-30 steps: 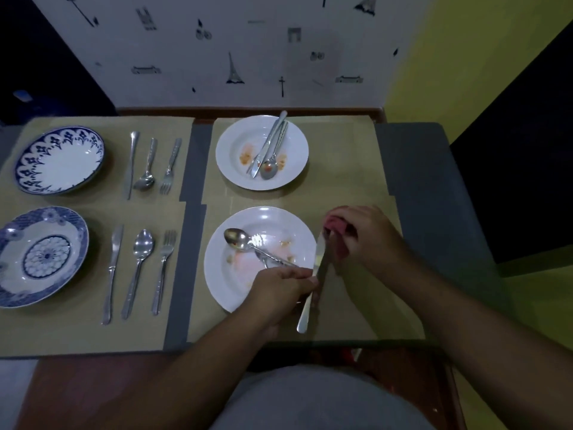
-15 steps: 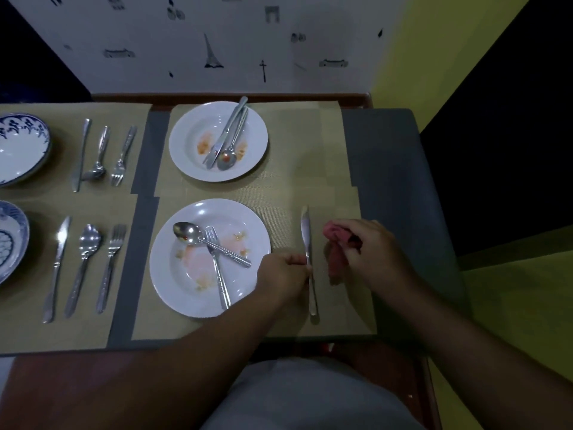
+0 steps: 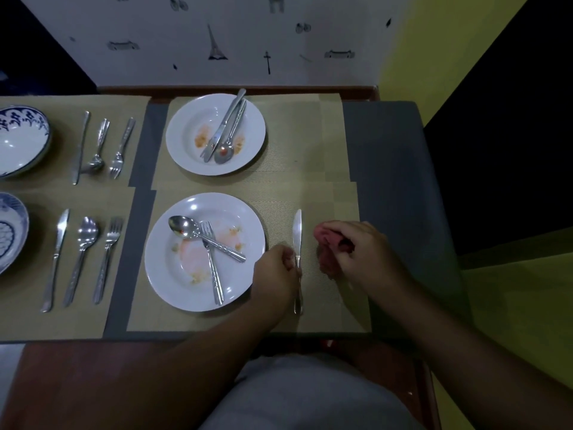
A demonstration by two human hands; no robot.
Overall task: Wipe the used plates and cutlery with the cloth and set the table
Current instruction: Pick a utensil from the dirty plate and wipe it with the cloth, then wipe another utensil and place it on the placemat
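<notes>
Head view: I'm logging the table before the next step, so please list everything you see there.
far plate: 1, white, smeared, far right mat
near plate: 1, white, smeared, near right mat
blue plates: 2, blue-white, left edge, cut off
knife: 1, silver, right of near plate
spoon, fork: 1 each, silver, crossed on near plate
used cutlery: count unclear, silver, on far plate
laid sets: 2 of knife, spoon, fork, silver, left mats
mats: 4, tan, on table
table: 1, grey
cloth: 1, pink, in right grip
left hand: grips knife handle
right hand: holds cloth
</notes>
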